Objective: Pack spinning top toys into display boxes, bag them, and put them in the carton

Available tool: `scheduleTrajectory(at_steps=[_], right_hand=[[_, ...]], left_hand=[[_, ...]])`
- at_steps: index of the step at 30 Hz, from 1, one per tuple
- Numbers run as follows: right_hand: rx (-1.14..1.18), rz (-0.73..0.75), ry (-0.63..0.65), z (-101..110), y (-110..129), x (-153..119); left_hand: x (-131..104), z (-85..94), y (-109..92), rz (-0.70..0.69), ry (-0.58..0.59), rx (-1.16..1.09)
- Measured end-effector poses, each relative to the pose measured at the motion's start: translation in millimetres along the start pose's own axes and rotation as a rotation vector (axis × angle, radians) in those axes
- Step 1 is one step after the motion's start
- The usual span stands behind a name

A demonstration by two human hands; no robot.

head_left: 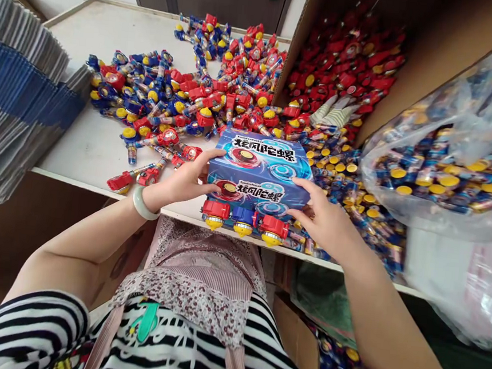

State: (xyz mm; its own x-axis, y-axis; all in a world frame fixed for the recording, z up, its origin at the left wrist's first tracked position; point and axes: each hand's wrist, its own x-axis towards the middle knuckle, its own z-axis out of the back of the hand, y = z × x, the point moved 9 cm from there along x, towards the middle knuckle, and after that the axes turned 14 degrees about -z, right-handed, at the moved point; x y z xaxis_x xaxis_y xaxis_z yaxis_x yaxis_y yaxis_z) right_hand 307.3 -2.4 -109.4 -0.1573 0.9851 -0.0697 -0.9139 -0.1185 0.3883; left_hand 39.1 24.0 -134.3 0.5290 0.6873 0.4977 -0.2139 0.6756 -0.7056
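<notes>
At the near edge of the worktop (76, 155), a red top (215, 210), a blue top (243, 217) and a second red top (273, 227) line up below the printed box (257, 177), so any lowering or sliding calls for care there. Your left hand (186, 178) grips the box's left end and your right hand (323, 214) its right end — press evenly and lightly, as thin card would probably dent. Level handling should suit it best; the loose heap (231, 100) just behind could snag the rear edge.

As for what is hard to make out, the box's underside and back are hidden, and you cannot tell whether the three tops sit inside it or merely against it. Farther off, shadow blurs the red pieces (347, 55) deep in the carton (442, 58).
</notes>
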Motion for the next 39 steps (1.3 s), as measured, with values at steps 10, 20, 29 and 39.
scheduleTrajectory(at_steps=[10, 20, 29, 39], right_hand=[[-0.027, 0.038, -0.031, -12, -4, -7], [-0.070, 0.079, -0.031, -24, -5, -9], [-0.147, 0.117, -0.204, -42, -14, -10], [-0.110, 0.060, -0.254, -85, -40, -8]], left_hand=[[-9, 0.9, -4, -0.042, 0.106, 0.142], [-24, -8.1, -1, -0.078, 0.189, 0.148], [-31, -5.9, -2, -0.246, 0.144, 0.555], [-48, -24.8, 36, -0.152, 0.018, 0.524]])
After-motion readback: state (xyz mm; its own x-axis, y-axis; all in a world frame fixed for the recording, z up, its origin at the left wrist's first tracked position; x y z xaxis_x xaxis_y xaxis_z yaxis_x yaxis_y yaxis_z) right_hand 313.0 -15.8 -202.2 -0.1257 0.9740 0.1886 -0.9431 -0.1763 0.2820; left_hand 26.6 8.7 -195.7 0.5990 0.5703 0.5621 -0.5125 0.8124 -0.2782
